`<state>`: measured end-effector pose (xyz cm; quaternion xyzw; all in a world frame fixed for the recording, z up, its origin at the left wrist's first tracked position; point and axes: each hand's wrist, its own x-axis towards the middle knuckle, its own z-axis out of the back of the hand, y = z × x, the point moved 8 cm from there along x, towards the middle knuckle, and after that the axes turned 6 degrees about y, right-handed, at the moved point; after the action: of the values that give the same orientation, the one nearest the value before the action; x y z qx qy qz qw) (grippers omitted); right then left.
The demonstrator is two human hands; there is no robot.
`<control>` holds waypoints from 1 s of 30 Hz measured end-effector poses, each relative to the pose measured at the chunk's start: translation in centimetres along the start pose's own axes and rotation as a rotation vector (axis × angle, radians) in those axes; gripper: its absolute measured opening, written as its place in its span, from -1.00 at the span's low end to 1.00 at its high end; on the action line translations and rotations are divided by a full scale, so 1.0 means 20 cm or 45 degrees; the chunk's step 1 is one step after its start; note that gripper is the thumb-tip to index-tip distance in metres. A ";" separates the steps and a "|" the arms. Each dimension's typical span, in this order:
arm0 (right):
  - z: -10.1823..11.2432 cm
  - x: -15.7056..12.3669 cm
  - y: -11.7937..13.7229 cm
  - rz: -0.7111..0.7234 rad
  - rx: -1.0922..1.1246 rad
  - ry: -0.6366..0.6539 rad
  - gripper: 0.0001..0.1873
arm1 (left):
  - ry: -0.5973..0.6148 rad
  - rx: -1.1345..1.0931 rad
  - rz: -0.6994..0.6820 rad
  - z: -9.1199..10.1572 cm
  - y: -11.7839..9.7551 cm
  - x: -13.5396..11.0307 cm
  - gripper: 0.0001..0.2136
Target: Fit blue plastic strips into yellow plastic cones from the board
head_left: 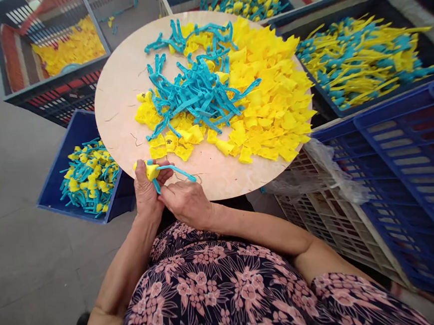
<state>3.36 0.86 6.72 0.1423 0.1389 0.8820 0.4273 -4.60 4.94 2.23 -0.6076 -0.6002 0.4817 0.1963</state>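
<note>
Near the front edge of the round table [117, 115], my left hand [146, 193] grips a small yellow plastic piece [152, 171] between thumb and fingers. Thin blue plastic strips stick out of this piece, one pointing right and one pointing down. My right hand [186, 201] is closed beside it, its fingertips pinching at the lower blue strip [156, 186]; the exact grip is partly hidden. Just beyond my hands lies a heap of blue strips [200, 93], with loose yellow pieces [170, 142] around it. A large pile of yellow pieces [267, 88] covers the table's right side.
Left of the table, a blue bin [53, 188] holds joined yellow-and-blue pieces. A crate [55, 90] with yellow parts stands at the back left. More filled trays [366, 98] lie to the right, above blue slatted crates [401, 168]. Clear plastic film [330, 173] hangs by the table's right edge.
</note>
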 end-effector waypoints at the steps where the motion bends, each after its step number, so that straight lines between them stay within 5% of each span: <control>1: 0.01 0.00 0.01 -0.002 0.009 0.037 -0.67 | -0.008 -0.009 -0.006 0.01 0.00 0.01 -0.57; 7: 0.22 -0.15 0.04 0.172 0.068 -0.091 -0.54 | 0.079 -0.067 0.043 0.06 0.03 0.02 -0.59; 10: 0.28 -0.14 -0.09 0.009 0.052 -0.229 -0.52 | 0.181 -0.060 -0.006 0.02 0.01 -0.03 -0.61; 13: 0.21 -0.06 -0.18 -0.157 0.173 -0.116 -0.48 | 0.243 -0.025 -0.083 -0.02 -0.03 -0.06 -0.64; 19: 0.10 -0.02 -0.15 -0.219 0.173 0.007 -0.58 | 0.113 0.080 -0.136 0.01 -0.05 -0.07 -0.65; 23: 0.13 -0.06 -0.14 -0.115 0.190 -0.098 -0.54 | 0.126 0.262 -0.428 -0.01 -0.13 -0.13 -0.72; 30: 0.19 -0.12 -0.19 -0.051 0.285 -0.267 -0.55 | 0.226 0.223 -0.486 -0.08 -0.14 -0.18 -0.65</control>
<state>8.83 1.58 8.47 0.2775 0.1939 0.8326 0.4384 -4.09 2.84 6.56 -0.5036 -0.6406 0.4308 0.3878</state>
